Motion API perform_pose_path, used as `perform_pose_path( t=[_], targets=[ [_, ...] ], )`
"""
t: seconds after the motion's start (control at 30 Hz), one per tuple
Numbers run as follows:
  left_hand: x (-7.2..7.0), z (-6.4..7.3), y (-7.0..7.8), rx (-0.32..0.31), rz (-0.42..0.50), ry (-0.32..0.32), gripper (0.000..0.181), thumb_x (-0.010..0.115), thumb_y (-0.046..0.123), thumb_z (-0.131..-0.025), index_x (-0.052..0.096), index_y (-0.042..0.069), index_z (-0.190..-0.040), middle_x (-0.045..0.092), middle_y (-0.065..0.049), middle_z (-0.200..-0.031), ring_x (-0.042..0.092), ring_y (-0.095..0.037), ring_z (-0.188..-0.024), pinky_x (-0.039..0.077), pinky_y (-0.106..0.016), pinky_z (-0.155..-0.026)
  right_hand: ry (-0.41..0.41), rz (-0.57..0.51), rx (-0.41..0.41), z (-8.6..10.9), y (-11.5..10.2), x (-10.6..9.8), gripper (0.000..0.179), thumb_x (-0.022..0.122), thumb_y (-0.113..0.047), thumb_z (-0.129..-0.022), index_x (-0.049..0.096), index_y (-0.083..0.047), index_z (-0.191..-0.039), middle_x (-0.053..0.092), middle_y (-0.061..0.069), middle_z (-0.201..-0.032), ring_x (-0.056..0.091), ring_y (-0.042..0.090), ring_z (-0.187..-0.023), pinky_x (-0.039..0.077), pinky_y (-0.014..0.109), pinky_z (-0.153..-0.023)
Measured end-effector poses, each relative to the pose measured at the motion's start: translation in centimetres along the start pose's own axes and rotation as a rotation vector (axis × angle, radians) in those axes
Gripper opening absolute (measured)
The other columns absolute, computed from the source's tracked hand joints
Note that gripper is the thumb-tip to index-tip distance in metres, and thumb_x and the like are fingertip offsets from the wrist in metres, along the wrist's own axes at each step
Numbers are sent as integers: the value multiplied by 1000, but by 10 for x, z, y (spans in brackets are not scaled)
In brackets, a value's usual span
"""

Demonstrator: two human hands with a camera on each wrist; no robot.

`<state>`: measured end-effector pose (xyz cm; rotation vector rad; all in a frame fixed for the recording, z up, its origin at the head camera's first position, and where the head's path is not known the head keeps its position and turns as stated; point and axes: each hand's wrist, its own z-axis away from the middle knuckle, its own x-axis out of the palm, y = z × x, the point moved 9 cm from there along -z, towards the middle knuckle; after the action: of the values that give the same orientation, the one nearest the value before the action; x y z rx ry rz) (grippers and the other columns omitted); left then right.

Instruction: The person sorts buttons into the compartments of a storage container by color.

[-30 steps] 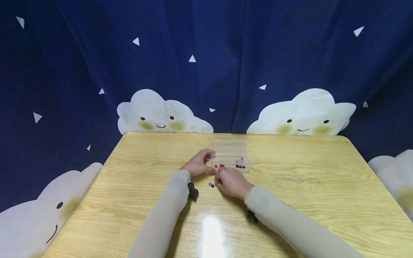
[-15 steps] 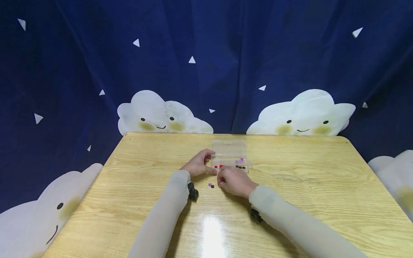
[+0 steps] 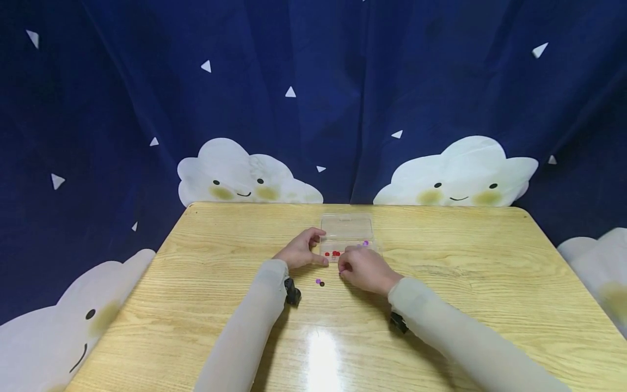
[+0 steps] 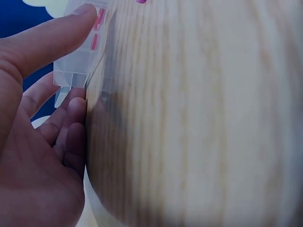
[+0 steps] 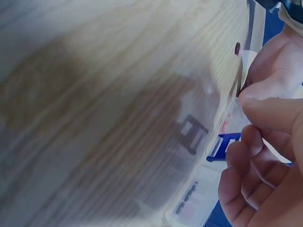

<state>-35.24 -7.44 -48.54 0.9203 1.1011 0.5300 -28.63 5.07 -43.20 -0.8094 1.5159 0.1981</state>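
Note:
A clear plastic box (image 3: 346, 227) lies with its lid folded back in the head view. My left hand (image 3: 303, 249) holds its left end, thumb at the front and fingers at the side; red beads (image 3: 335, 253) lie near that thumb. In front of the box my right hand (image 3: 364, 269) pinches a tiny purple bead (image 3: 340, 273). That bead is hidden between thumb and forefinger in the right wrist view. Dark beads (image 5: 186, 198) show in the box there. Another purple bead (image 3: 366, 243) lies farther back in the box.
A loose purple bead (image 3: 318, 281) and a dark bead (image 3: 322, 284) lie together on the wooden table (image 3: 220, 234), in front of the box. Behind the table's far edge hangs a dark blue curtain (image 3: 323, 109) with clouds.
My right hand has moved right and slightly away from me, carrying the purple bead from beside the loose ones toward the box front. It now covers the dark beads. The left hand stays put.

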Motion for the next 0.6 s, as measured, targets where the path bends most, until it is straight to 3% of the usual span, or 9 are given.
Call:
perform_pose_path(
  t=[0.1, 0.4, 0.6],
  targets=[
    [0, 0, 0, 0, -1, -3, 76, 86, 10, -76, 48, 11, -143, 52, -9, -127, 46, -22, -113, 42, -37, -101, 2, 9, 12, 1, 4, -4, 11, 75, -11, -84, 69, -17, -77, 61, -6, -79, 53, 7, -71, 50, 27, -67],
    [0, 0, 2, -2, 12, -5, 76, 86, 9, -76, 48, 11, -142, 51, -8, -125, 46, -21, -112, 42, -36, -101, -1, 17, 64, 2, 18, -19, 3, 75, -13, -85, 73, -13, -83, 64, -4, -83, 55, 9, -75, 51, 30, -71],
    [-1, 0, 1, -4, 1, -5, 76, 86, 10, -76, 48, 11, -142, 52, -8, -127, 47, -22, -113, 43, -37, -103, 43, 10, 65, 4, 28, -29, 5, 74, -8, -83, 72, -12, -80, 62, -3, -80, 53, 10, -72, 49, 27, -67]
  ],
)
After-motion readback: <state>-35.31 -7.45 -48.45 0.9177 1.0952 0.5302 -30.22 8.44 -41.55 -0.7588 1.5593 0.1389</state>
